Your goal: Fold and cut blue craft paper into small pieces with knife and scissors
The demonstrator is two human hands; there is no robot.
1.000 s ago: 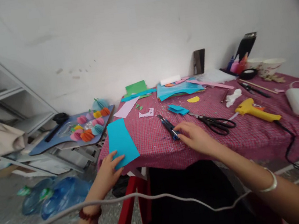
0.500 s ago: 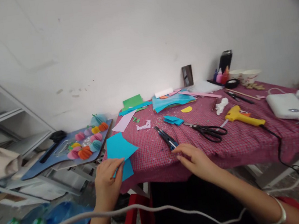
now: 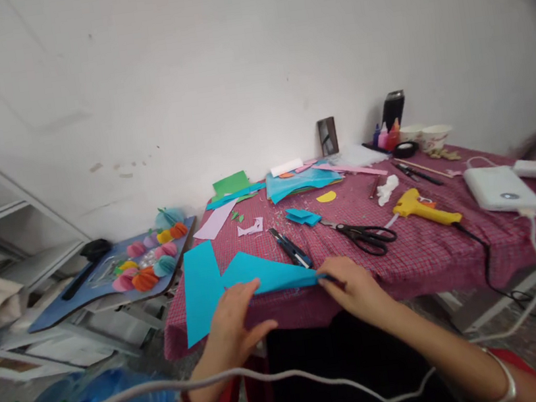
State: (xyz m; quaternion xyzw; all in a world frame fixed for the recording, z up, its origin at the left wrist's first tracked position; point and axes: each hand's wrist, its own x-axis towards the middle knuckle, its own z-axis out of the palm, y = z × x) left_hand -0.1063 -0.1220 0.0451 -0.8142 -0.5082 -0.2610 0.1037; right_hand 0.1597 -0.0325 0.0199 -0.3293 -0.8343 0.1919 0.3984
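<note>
A piece of blue paper (image 3: pixel 268 273) lies across the near edge of the table, its long side turned toward me. My right hand (image 3: pixel 354 285) pinches its narrow right end between thumb and fingers. At the paper's lower left edge is my left hand (image 3: pixel 238 321), fingers stretched out over it and thumb held apart. Another blue sheet (image 3: pixel 201 290) lies flat to the left, partly over the table edge. Just beyond the paper rests a utility knife (image 3: pixel 291 249), and to its right black-handled scissors (image 3: pixel 365 237). A small folded blue paper piece (image 3: pixel 303 216) sits behind them.
On the checked tablecloth (image 3: pixel 430 258) are a yellow glue gun (image 3: pixel 423 209), a white power bank (image 3: pixel 503 188), purple paper (image 3: pixel 215 220) and a blue paper stack (image 3: pixel 300 182). A blue board (image 3: pixel 82 300) with paper pumpkins stands left. A white cable (image 3: pixel 292 374) crosses in front.
The blue paper has come away from the left sheet and turned sideways to the right. My right hand now grips its end; my left hand has opened from a pinch. The view shifted slightly.
</note>
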